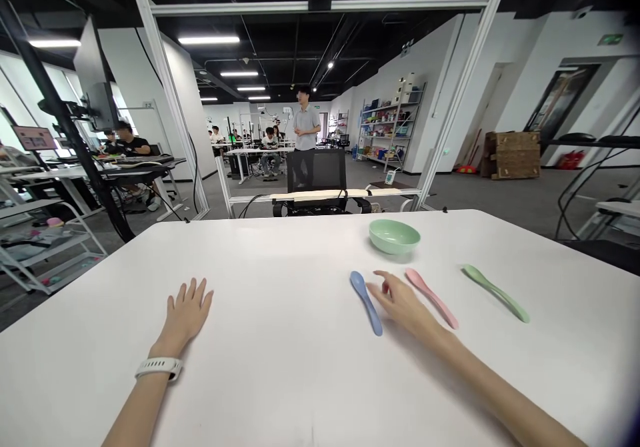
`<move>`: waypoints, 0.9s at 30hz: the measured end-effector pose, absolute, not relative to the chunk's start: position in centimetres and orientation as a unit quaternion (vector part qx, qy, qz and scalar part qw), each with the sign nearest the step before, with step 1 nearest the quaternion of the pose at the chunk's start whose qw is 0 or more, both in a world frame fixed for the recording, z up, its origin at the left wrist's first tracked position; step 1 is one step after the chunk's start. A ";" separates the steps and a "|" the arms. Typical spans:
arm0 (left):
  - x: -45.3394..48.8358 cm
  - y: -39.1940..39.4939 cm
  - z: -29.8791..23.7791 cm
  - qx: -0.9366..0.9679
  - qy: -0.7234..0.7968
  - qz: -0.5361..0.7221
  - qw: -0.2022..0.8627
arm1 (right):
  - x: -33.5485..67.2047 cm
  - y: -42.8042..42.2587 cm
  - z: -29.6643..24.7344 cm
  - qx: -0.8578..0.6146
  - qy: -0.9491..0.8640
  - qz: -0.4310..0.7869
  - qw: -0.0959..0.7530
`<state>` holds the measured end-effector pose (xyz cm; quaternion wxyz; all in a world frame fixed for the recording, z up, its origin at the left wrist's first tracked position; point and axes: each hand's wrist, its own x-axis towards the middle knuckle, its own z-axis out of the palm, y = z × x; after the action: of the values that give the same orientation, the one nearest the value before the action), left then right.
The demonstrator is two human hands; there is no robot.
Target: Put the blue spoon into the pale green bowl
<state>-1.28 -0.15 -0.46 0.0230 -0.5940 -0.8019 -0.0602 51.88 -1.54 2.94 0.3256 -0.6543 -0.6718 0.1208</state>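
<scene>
The left hand (186,312) lies palm down on the white surface (300,287), fingers spread and flat, its grip apart and closed on nothing; a white watch (160,367) sits on that wrist. Well apart from it, the right hand (400,302) rests low over the surface between two spoons, the blue spoon (366,302) just beside it on its left and the pink spoon (431,297) just beside it on its right. Its fingers are loosely stretched forward and parted, so this grip is also apart and holds nothing. The thumb lies very close to the blue spoon's handle, though whether it touches cannot be told. Both spoons lie flat with their bowls pointing away from the person and their handles angled back toward the right. A green spoon (495,292) lies farther right at much the same slant, clear of the hand and of the pink one. Beyond the spoons, near the far edge, a pale green bowl (395,236) stands upright, apart from all three. Past the surface is an open office: a black chair (316,170) stands just behind the far edge, a person (306,127) stands behind it, other people sit at desks farther back and to the left, a shelf unit (387,124) lines the right wall, and a wooden crate (511,155) sits on the floor.
</scene>
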 end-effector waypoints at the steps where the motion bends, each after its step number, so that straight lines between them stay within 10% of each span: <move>1: -1.3 -0.2 -0.4 -0.593 -0.803 -0.057 0.020 | 50.6 -2.1 2.7 -0.650 -0.679 0.129 0.315; 15: -1.6 0.0 -0.5 -0.601 -0.797 -0.055 0.022 | 54.7 1.9 6.4 -0.649 -0.665 0.064 0.365; 27: -0.9 -0.4 0.2 -0.597 -0.801 -0.030 0.017 | 59.4 13.6 11.7 -0.777 -0.623 -0.028 0.087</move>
<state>-0.93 -0.35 0.15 0.0165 -0.5972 -0.8014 -0.0299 59.40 13.64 11.74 0.0870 -0.7772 -0.6226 -0.0275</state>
